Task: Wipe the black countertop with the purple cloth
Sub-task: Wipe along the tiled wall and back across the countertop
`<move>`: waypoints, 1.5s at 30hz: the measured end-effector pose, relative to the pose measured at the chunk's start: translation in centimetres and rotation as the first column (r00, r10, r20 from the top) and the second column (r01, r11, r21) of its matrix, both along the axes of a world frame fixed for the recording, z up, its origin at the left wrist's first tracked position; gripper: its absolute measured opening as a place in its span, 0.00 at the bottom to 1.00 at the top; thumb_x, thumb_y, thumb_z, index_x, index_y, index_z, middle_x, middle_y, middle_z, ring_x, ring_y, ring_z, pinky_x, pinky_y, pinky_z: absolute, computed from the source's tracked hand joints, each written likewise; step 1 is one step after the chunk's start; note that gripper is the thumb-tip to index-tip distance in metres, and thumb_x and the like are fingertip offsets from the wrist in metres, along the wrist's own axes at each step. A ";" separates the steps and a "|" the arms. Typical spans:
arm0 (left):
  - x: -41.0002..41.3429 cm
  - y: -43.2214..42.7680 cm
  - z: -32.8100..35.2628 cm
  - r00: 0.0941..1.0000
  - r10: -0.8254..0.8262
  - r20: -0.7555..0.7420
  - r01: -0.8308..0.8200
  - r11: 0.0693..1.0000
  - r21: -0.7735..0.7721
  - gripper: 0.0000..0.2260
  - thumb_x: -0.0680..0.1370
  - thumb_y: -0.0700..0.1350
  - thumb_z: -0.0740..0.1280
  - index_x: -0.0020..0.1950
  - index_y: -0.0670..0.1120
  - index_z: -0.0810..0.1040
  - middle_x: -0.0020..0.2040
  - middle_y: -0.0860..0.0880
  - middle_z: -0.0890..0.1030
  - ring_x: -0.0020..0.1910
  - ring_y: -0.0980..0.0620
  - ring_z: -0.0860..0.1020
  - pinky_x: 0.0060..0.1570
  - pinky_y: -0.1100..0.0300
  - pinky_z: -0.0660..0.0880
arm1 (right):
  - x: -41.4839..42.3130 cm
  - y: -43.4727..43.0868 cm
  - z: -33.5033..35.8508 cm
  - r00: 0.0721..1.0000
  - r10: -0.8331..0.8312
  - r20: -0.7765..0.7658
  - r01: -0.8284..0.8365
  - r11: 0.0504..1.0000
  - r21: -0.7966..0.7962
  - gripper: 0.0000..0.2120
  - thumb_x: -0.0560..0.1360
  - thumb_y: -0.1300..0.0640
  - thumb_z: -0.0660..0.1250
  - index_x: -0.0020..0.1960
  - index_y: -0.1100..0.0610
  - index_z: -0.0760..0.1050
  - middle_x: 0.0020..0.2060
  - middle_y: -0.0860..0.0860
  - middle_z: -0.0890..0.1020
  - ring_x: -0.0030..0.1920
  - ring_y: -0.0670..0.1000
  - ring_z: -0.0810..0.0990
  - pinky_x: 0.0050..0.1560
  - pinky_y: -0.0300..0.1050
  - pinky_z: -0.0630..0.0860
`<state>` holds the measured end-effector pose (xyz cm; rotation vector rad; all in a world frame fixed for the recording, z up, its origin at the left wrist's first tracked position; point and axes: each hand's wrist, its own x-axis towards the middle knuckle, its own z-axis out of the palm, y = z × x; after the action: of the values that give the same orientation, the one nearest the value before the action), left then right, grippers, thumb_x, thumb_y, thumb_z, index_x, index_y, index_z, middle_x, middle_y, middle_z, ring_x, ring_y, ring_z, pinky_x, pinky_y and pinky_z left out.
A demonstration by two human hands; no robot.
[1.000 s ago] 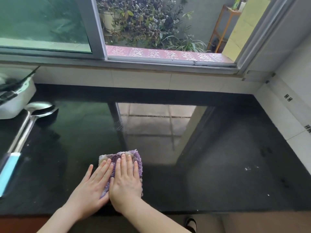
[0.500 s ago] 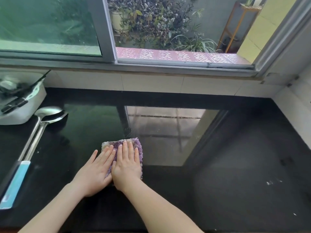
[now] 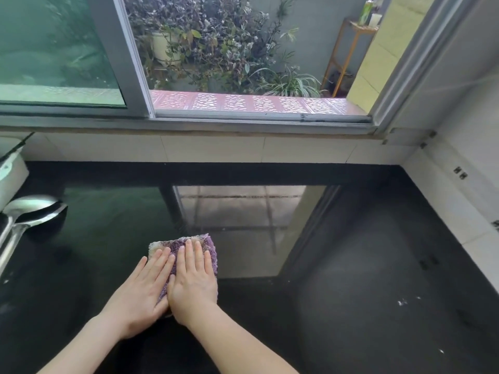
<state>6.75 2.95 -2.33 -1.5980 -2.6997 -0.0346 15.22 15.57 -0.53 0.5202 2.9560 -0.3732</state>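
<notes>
The purple cloth (image 3: 209, 251), folded into a small pad with a pale patch at its far left corner, lies on the glossy black countertop (image 3: 351, 265) left of centre. My left hand (image 3: 140, 295) and my right hand (image 3: 193, 287) lie side by side, palms flat and fingers straight, pressing down on it. The hands hide most of the cloth; only its far edge and right side show.
A steel ladle (image 3: 29, 209) rests on the counter at the far left beside a white appliance (image 3: 10, 179). White crumbs (image 3: 402, 302) dot the counter at right. Tiled walls (image 3: 456, 211) bound the counter at the back and right, under a window.
Both hands have pushed the cloth away from the counter's front edge toward the window. The front edge has dropped out of view and my arms reach further.
</notes>
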 end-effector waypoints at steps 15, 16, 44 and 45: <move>8.4 16.5 0.3 0.996 -0.082 0.018 0.082 0.997 0.009 0.27 0.76 0.53 0.55 0.70 0.39 0.66 0.70 0.43 0.68 0.74 0.50 0.52 0.69 0.54 0.48 | 9.4 14.7 0.5 0.994 -0.113 -0.002 0.113 0.992 0.060 0.29 0.75 0.47 0.30 0.72 0.59 0.30 0.72 0.53 0.32 0.69 0.51 0.26 0.70 0.50 0.30; 9.3 17.7 0.4 0.996 -0.081 0.040 0.081 0.997 0.003 0.27 0.76 0.53 0.56 0.69 0.39 0.67 0.70 0.42 0.70 0.73 0.50 0.56 0.69 0.54 0.48 | 10.4 15.8 0.5 0.993 -0.113 -0.014 0.114 0.991 0.067 0.29 0.74 0.47 0.28 0.71 0.59 0.30 0.71 0.53 0.31 0.69 0.51 0.26 0.70 0.49 0.29; 29.1 43.6 2.0 0.924 -0.265 0.276 0.262 0.964 0.047 0.29 0.75 0.56 0.35 0.74 0.45 0.37 0.77 0.46 0.41 0.74 0.49 0.34 0.70 0.51 0.31 | 30.6 39.8 -0.3 0.930 -0.368 0.012 0.359 0.915 0.184 0.31 0.76 0.45 0.35 0.74 0.61 0.44 0.75 0.56 0.46 0.75 0.55 0.44 0.70 0.46 0.35; 29.6 44.2 2.0 0.921 -0.272 0.278 0.266 0.962 0.059 0.29 0.75 0.55 0.35 0.74 0.45 0.38 0.78 0.45 0.41 0.74 0.49 0.34 0.70 0.51 0.31 | 31.3 40.3 -0.2 0.933 -0.359 0.018 0.350 0.919 0.179 0.31 0.74 0.44 0.30 0.73 0.59 0.37 0.74 0.54 0.39 0.74 0.53 0.37 0.70 0.45 0.32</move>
<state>36.38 47.15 -0.35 -2.0933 -2.6312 -0.3154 46.50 55.92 -0.74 1.0786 2.8529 -0.1288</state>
